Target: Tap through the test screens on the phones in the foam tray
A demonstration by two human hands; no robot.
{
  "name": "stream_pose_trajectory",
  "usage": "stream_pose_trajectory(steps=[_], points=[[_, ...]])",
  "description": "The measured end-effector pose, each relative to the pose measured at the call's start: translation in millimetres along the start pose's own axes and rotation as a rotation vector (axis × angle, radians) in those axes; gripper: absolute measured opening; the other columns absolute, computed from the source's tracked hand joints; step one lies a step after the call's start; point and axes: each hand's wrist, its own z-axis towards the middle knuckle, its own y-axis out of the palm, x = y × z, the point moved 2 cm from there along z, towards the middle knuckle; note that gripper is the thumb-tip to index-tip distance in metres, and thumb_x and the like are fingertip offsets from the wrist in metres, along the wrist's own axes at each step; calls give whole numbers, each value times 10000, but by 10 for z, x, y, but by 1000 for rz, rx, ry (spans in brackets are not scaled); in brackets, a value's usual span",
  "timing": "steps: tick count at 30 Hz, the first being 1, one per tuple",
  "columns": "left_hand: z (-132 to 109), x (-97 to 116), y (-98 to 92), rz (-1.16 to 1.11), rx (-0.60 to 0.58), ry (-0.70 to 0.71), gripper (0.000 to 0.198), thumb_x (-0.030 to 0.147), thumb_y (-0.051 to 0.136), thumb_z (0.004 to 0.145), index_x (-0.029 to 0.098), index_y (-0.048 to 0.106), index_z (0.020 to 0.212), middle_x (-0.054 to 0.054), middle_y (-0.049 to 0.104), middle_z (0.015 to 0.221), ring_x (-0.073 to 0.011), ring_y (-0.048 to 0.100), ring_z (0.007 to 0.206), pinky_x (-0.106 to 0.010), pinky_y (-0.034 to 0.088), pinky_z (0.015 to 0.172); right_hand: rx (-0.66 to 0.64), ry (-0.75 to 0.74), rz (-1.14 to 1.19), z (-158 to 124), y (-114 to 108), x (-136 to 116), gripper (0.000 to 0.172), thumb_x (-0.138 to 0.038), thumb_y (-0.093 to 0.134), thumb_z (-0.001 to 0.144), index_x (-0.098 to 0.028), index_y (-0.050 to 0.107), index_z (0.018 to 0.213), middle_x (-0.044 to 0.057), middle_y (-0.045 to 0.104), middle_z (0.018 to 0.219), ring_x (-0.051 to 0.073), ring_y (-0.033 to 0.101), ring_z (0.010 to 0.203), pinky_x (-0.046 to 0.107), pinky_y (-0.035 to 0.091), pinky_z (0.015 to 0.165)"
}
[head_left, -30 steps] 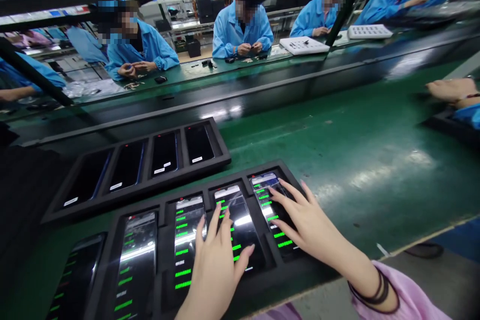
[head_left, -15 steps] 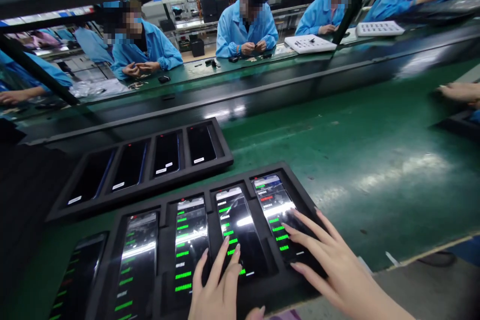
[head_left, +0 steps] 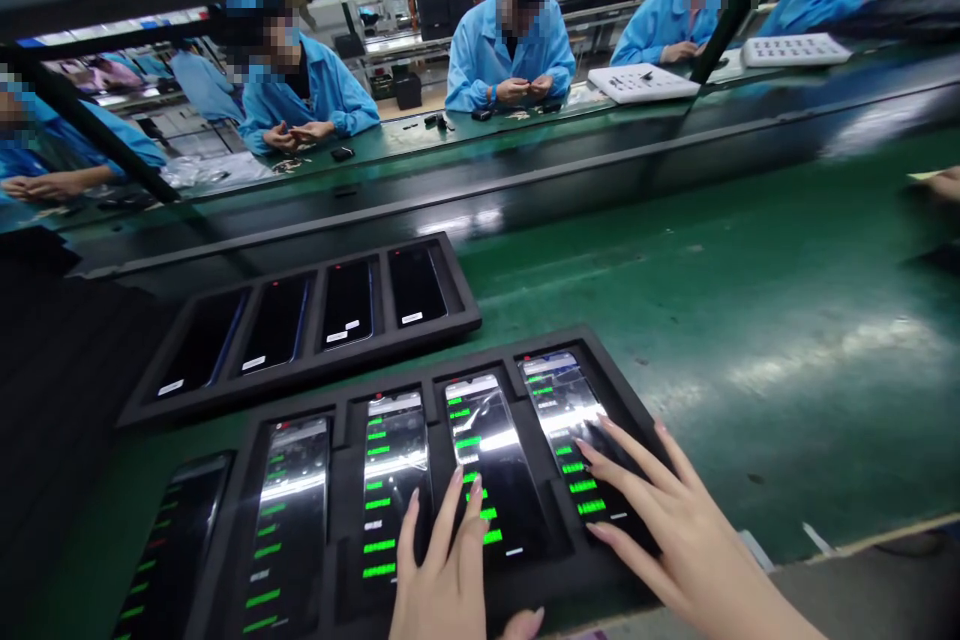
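My left hand (head_left: pixel 442 565) has its fingers apart over the lower part of a phone (head_left: pixel 491 455) showing green lines of text; whether the fingertips touch the glass I cannot tell. My right hand (head_left: pixel 671 510) is spread over the rightmost phone (head_left: pixel 564 400), fingertips at its right side and lower screen. Both phones lie face up in slots of a black foam tray (head_left: pixel 600 360). Left of them in this tray sit another lit phone (head_left: pixel 394 480) and one more phone (head_left: pixel 289 510) with a similar list. A separate lit phone (head_left: pixel 180 540) lies at the tray's left.
Behind is a second black foam tray (head_left: pixel 300 385) holding several dark-screened phones with white labels. The green bench (head_left: pixel 720 320) extends right, where a co-worker's hand (head_left: pixel 946 184) shows at the edge. Across a raised ledge, people in blue work beside white trays (head_left: pixel 641 83).
The text lists on the two phones under my hands have shifted, and the red line on the rightmost one is gone. The whole view has moved slightly; both hands keep nearly the same place.
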Motion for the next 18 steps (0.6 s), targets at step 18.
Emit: stream_pose_trajectory(steps=[18], points=[[-537,-631,-342,231,-107,-34,318,368,470,951,186,545,1201,-101,662,1277,-263,616,1190,-556,-26,1215,96,-61,156,370,26,-406,272,-253,441,1001,-121,527,1224,79,579,1327,231,261,1432,407,106,1214]])
